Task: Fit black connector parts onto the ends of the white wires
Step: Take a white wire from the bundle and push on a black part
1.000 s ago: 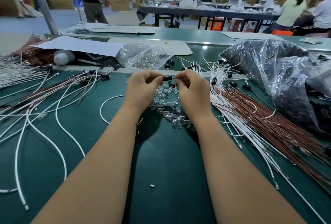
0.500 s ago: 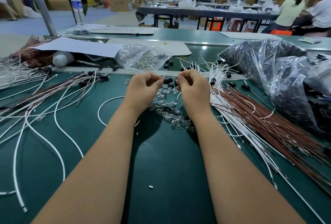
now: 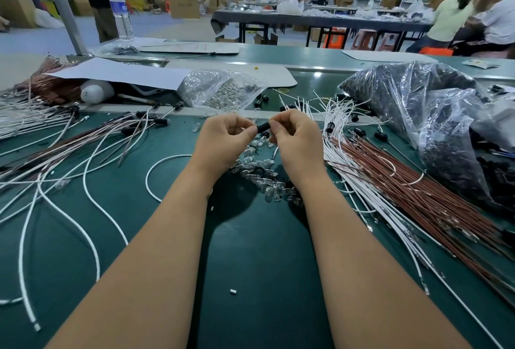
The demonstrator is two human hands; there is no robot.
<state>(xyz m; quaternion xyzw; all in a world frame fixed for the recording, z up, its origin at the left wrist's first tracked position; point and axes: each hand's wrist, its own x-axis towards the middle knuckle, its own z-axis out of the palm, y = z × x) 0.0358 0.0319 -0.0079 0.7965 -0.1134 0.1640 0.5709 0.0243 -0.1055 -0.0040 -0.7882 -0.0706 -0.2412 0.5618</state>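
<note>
Both hands meet above the green table at its middle. A small black connector (image 3: 263,127) is pinched between the fingertips of my left hand (image 3: 224,141) and my right hand (image 3: 296,141). A white wire (image 3: 156,167) loops on the table from under my left wrist; where it ends is hidden by my hands. Under the hands lies a heap of small clear glass bulbs (image 3: 267,178). A bundle of white wires (image 3: 342,153) lies just right of my right hand, with loose black connectors (image 3: 330,127) among their ends.
Red-brown wires (image 3: 434,203) fan out at the right beside a clear bag of black parts (image 3: 418,103). A clear bag of bulbs (image 3: 220,90) sits behind the hands. Finished white and brown wires (image 3: 69,153) cover the left. A water bottle (image 3: 120,14) stands far left.
My hands have stayed in place, close together. The black connector now shows more plainly between the fingertips. The view has shifted slightly.
</note>
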